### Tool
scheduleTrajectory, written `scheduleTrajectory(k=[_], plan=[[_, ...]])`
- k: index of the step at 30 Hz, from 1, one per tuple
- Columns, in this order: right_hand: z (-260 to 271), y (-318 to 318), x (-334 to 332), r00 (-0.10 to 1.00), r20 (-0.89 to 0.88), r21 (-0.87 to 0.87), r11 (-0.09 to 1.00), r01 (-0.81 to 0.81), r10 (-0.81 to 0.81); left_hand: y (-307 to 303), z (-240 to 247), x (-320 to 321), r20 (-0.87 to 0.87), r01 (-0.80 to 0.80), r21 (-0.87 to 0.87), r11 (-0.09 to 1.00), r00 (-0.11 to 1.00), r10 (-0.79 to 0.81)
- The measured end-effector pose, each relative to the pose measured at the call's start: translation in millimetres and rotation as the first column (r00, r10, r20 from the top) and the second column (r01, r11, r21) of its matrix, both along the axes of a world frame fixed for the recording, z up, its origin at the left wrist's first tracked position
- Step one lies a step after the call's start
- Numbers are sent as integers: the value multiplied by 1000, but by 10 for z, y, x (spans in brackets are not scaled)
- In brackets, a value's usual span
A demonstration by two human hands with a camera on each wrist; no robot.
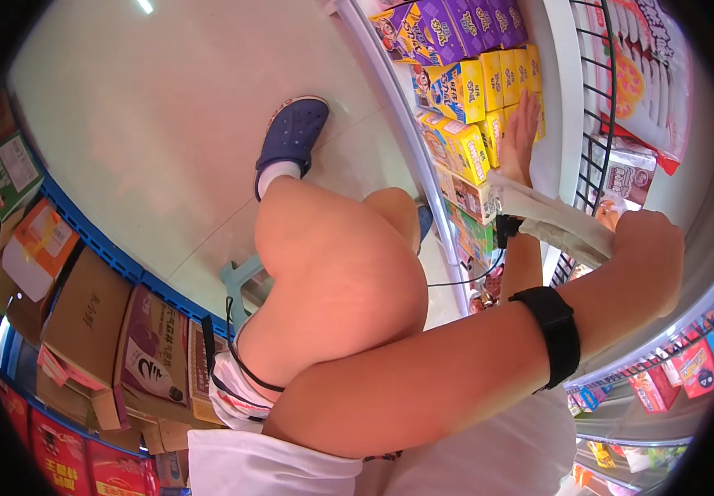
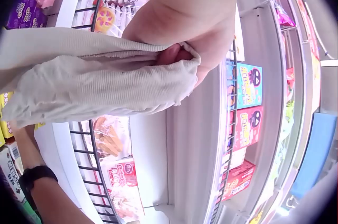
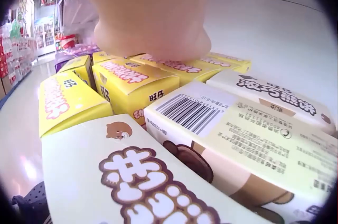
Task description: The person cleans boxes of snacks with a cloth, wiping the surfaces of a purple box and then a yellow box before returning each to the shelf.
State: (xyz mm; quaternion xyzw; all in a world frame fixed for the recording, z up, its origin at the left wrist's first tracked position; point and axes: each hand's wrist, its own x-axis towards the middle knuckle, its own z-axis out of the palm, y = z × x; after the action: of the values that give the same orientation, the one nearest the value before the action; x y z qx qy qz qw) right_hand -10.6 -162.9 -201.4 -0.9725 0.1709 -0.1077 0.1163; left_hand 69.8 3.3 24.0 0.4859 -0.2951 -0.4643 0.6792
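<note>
In the head view my left hand [image 1: 648, 255] grips one end of a long white cloth [image 1: 568, 225], with curled fingers. The left wrist view shows the bunched, ribbed cloth [image 2: 105, 89] running from the hand toward the other arm. My right hand [image 1: 519, 142] lies with fingers extended over yellow snack boxes [image 1: 463, 150] on a shelf. From the right wrist, part of the hand [image 3: 150, 23] hangs close over those yellow boxes [image 3: 134, 73], hiding some of them. Nearest that camera are cream boxes with a bear picture [image 3: 124, 171].
Purple boxes [image 1: 419, 33] stand beside the yellow ones. A black wire rack [image 1: 595, 107] fronts the shelf above, with bagged snacks [image 1: 642, 74] behind it. Cardboard cartons [image 1: 84, 306] line the opposite side, along a blue edge [image 1: 117, 260]. A bent leg and blue clog [image 1: 295, 131] are over the tiled floor.
</note>
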Motion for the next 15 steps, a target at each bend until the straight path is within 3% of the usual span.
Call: scheduleTrajectory(k=[15], plan=[[109, 128, -357, 999, 16, -37, 999, -39, 39, -25, 43, 44, -15, -49, 10, 999, 999, 49]])
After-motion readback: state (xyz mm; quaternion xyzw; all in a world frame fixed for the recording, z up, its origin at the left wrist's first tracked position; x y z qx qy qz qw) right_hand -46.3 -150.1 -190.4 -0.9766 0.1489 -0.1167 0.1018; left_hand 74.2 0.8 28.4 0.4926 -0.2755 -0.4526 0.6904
